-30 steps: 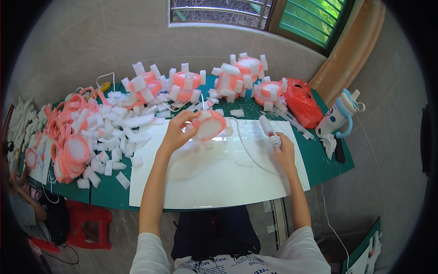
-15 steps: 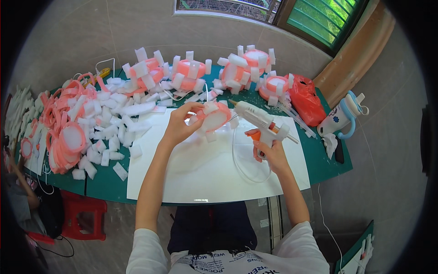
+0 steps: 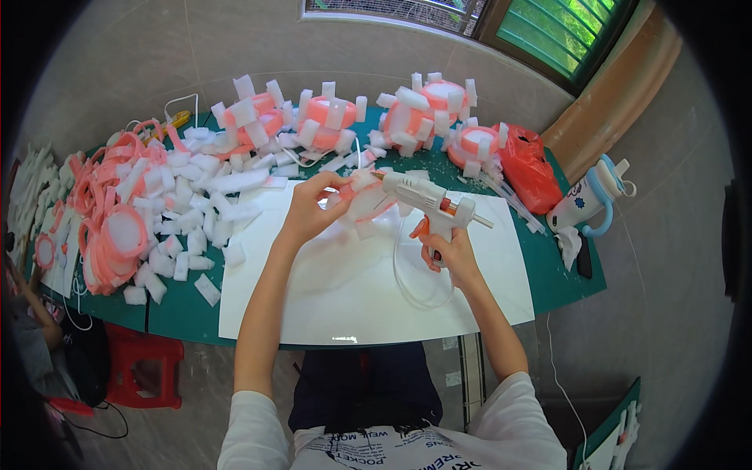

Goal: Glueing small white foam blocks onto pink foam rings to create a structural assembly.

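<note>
My left hand (image 3: 315, 205) is closed on the left side of a pink and white foam ring piece (image 3: 371, 202), which has white foam blocks stuck around its edge. The piece is held up above a white board (image 3: 345, 301). My right hand (image 3: 453, 254) grips a white hot glue gun (image 3: 427, 196) with an orange trigger. Its nozzle points left and is at the upper edge of the foam piece, close to a white block there. Whether the tip touches the foam I cannot tell. The gun's pale cord loops down onto the board.
Loose white foam blocks (image 3: 196, 235) and stacked pink rings (image 3: 113, 251) cover the table's left. Several finished-looking ring pieces (image 3: 329, 117) stand along the back. A red plastic bag (image 3: 529, 168), clear glue sticks (image 3: 513, 202) and a bottle (image 3: 583, 192) lie right. Another person's arm (image 3: 35, 298) shows far left.
My right hand has moved left with the glue gun, bringing the nozzle to the foam piece. My left hand stays nearly in place, still holding the piece.
</note>
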`<state>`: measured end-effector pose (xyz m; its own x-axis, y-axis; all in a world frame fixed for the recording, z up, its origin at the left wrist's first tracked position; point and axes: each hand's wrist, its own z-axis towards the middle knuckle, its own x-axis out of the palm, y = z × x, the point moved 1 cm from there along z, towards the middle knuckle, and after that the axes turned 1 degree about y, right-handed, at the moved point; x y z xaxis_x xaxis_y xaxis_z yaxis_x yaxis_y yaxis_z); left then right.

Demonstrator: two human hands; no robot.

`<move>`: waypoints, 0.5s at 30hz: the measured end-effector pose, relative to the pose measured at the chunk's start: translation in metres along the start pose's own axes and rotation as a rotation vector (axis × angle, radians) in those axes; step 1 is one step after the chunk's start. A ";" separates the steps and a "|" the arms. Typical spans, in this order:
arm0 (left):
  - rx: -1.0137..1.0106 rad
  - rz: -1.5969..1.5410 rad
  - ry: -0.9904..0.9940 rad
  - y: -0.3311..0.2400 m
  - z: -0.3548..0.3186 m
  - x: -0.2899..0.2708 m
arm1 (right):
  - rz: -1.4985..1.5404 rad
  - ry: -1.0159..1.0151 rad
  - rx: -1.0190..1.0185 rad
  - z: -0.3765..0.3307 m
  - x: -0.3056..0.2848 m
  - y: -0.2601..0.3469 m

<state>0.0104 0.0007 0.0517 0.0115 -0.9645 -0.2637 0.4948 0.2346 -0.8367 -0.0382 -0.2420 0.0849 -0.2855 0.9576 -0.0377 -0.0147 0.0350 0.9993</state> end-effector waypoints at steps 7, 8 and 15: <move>-0.014 -0.020 -0.001 0.004 -0.001 -0.001 | 0.026 0.011 -0.005 0.002 -0.002 -0.007; -0.014 -0.019 0.000 0.003 -0.001 -0.001 | 0.029 0.002 0.002 0.002 -0.001 -0.007; -0.021 -0.020 0.001 0.003 -0.001 -0.001 | 0.033 -0.035 0.044 -0.001 -0.003 -0.007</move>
<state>0.0111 0.0027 0.0489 0.0008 -0.9690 -0.2472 0.4770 0.2177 -0.8515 -0.0378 -0.2451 0.0778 -0.2515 0.9678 -0.0053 0.0366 0.0150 0.9992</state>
